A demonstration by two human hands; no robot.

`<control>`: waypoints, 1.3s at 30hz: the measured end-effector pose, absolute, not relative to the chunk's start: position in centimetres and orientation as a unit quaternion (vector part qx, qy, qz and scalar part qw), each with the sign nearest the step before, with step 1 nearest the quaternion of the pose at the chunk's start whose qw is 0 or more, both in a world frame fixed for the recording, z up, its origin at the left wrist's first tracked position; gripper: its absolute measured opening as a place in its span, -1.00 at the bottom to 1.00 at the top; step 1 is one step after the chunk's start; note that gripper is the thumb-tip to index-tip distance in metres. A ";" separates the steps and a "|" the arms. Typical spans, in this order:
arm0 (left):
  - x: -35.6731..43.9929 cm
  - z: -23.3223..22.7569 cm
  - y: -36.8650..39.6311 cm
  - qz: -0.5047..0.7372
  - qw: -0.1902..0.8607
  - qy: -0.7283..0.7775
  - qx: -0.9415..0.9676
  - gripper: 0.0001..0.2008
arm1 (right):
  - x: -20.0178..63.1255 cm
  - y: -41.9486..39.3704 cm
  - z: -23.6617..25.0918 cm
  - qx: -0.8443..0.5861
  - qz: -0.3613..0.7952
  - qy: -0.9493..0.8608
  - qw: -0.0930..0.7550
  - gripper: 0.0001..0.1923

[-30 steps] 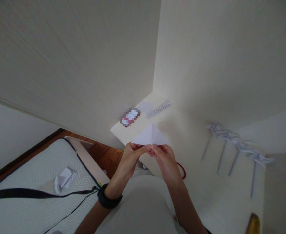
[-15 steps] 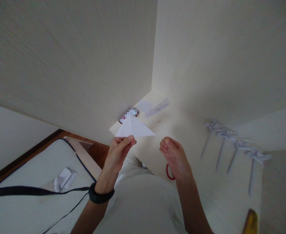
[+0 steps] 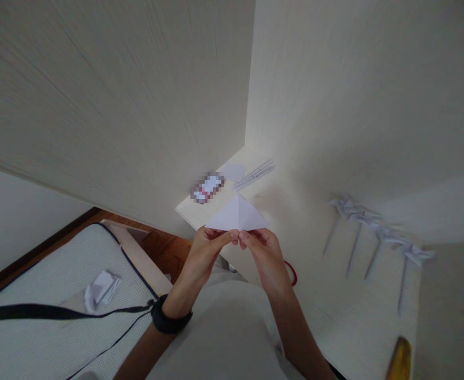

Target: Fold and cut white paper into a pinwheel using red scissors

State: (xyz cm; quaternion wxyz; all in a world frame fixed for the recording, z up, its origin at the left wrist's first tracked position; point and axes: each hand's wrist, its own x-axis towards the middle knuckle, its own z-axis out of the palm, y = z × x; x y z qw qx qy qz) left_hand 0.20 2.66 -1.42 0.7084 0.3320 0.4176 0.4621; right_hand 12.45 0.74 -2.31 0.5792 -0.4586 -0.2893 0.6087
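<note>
A white sheet of paper [image 3: 235,212], folded into a triangle with a crease down its middle, is held above the table with its peak pointing away from me. My left hand [image 3: 212,247] pinches its lower edge left of the crease, thumb on top. Just to the right, my right hand [image 3: 262,248] pinches the same edge, and the two thumb tips nearly meet at the centre. Fingers of both hands are partly hidden under the paper. A red ring-shaped thing [image 3: 291,273] shows beside my right wrist, partly covered by it.
On the table [image 3: 315,306] lie several thin sticks [image 3: 255,174], another white paper [image 3: 234,172] and a blurred-out object [image 3: 208,187]. Along the right wall stand several folded paper pieces on sticks [image 3: 378,227]. Folded papers [image 3: 103,289] rest on a mattress [image 3: 38,348] at left.
My right hand has moved left and taken hold of the paper's lower edge. My left hand and the paper have shifted right and slightly towards me.
</note>
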 end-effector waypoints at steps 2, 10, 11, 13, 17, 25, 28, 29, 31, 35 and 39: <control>0.2 -1.4 2.6 0.458 0.710 0.418 0.333 -0.80 | 12.5 0.7 -2.5 -0.454 0.611 -0.285 0.582 -0.75; 0.3 -1.1 2.3 0.466 0.713 0.411 0.326 -0.83 | 12.2 0.4 -2.7 -0.423 0.636 -0.269 0.586 -0.72; 0.4 -1.0 2.2 0.466 0.714 0.409 0.325 -0.82 | 12.2 0.4 -2.7 -0.417 0.642 -0.269 0.585 -0.71; 0.3 -0.9 2.1 0.469 0.715 0.408 0.320 -0.82 | 12.5 0.2 -2.8 -0.407 0.650 -0.268 0.583 -0.69; 0.0 -1.0 2.1 0.488 0.705 0.417 0.301 -0.83 | 13.8 0.2 -3.1 -0.394 0.656 -0.254 0.592 -0.69; 0.1 -1.0 2.3 0.486 0.708 0.428 0.282 -0.81 | 15.8 0.5 -2.8 -0.382 0.666 -0.221 0.601 -0.66; 0.1 -1.0 2.3 0.489 0.705 0.430 0.280 -0.80 | 16.8 0.5 -2.5 -0.388 0.660 -0.218 0.605 -0.64; 0.0 -1.0 2.4 0.493 0.703 0.430 0.280 -0.80 | 17.2 0.5 -2.5 -0.389 0.656 -0.219 0.608 -0.62; -0.2 -1.1 2.5 0.502 0.696 0.430 0.281 -0.78 | 17.8 0.5 -2.6 -0.394 0.646 -0.224 0.614 -0.58; -0.4 -1.4 2.6 0.510 0.686 0.431 0.289 -0.79 | 16.7 0.4 -2.8 -0.403 0.639 -0.260 0.601 -0.64; 0.1 -1.5 2.4 0.503 0.685 0.429 0.306 -0.82 | 14.1 0.2 -2.0 -0.413 0.641 -0.302 0.572 -0.68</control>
